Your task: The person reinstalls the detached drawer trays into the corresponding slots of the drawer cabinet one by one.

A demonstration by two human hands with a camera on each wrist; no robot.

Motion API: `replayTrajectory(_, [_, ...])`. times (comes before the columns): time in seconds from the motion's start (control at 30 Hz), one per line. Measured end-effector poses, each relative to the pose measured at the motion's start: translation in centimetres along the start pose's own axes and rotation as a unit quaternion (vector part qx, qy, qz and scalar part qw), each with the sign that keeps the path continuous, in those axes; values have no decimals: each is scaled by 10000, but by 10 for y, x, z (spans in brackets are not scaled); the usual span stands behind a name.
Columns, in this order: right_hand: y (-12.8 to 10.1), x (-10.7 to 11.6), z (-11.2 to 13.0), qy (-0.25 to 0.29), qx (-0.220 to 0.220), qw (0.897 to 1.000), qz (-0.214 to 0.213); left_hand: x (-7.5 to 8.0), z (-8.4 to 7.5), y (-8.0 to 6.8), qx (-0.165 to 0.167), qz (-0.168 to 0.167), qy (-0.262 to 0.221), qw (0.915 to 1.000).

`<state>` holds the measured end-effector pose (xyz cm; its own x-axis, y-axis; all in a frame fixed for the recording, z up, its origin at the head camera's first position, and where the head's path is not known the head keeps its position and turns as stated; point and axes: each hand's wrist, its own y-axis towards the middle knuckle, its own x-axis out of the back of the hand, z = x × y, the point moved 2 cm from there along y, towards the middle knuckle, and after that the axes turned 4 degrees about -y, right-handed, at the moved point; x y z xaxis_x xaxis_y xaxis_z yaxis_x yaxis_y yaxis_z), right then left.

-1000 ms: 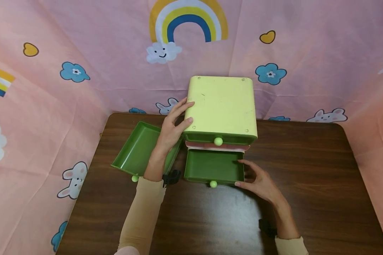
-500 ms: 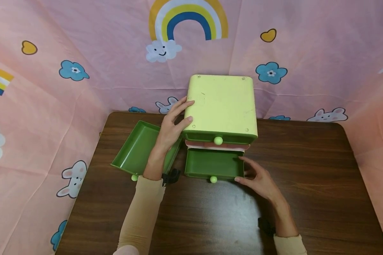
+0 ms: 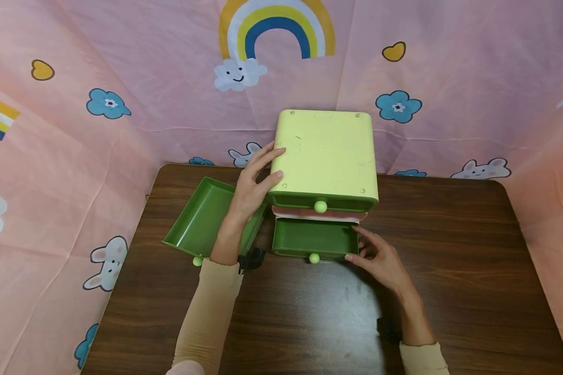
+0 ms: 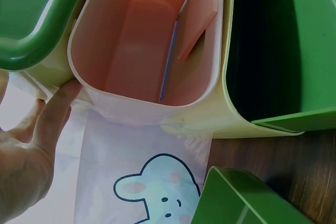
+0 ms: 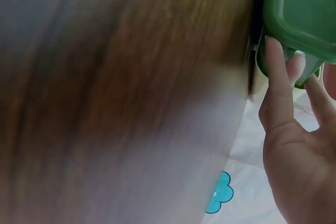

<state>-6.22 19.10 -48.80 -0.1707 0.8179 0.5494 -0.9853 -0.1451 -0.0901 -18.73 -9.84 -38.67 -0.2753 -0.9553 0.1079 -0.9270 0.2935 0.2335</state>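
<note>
A pale yellow-green drawer cabinet [image 3: 326, 153] stands at the back of the brown table [image 3: 450, 271]. My left hand [image 3: 253, 190] rests flat on its left side with straight fingers; the left wrist view shows the fingers [image 4: 37, 129] against the cabinet corner. The bottom green drawer [image 3: 314, 238] sticks out partway, its round knob [image 3: 314, 258] facing me. My right hand [image 3: 377, 258] touches the drawer's front right corner with straight fingers [image 5: 275, 72] against the green drawer [image 5: 302, 9]. A pink drawer [image 3: 319, 213] sits above it, and the top green drawer's knob [image 3: 320, 207] shows.
A loose green drawer [image 3: 202, 216] lies on the table left of the cabinet, under my left forearm. Pink printed cloth [image 3: 122, 78] walls in the table at the back and both sides. Bare brown tabletop spreads in front and to the right.
The bottom green drawer has slid back into the cabinet, and my right hand moved with it. The left hand has stayed on the cabinet's side.
</note>
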Motion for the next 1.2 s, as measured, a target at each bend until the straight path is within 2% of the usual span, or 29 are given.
replayTrajectory(0.1, [0,-2,-2,-2,63,9999,-141,0,0,0,-23,7,-13,10000])
replayTrajectory(0.27, [5,-8,-26,186,142,9985,-496,-1,0,0,-55,25,-25,10000])
replayTrajectory(0.4, [9,-11,-41,249,21,9972,-705,-2,1,0,-53,32,-36,10000])
replayTrajectory(0.6, [16,-10,-39,120,-110,9948,-1010,-1,1,0,-60,49,-64,9999])
replayTrajectory(0.83, [26,-14,-34,93,-374,9944,-986,5,-1,0,-75,-67,-103,9999])
replayTrajectory(0.93, [28,-13,-34,99,-542,9918,-1153,5,0,1,-59,-39,-143,9999])
replayTrajectory(1.17, [27,-11,-40,89,-814,9855,-1488,7,35,6,-275,-68,-94,9996])
replayTrajectory(1.2, [27,-11,-40,101,-824,9856,-1477,6,35,6,-239,-73,-81,9997])
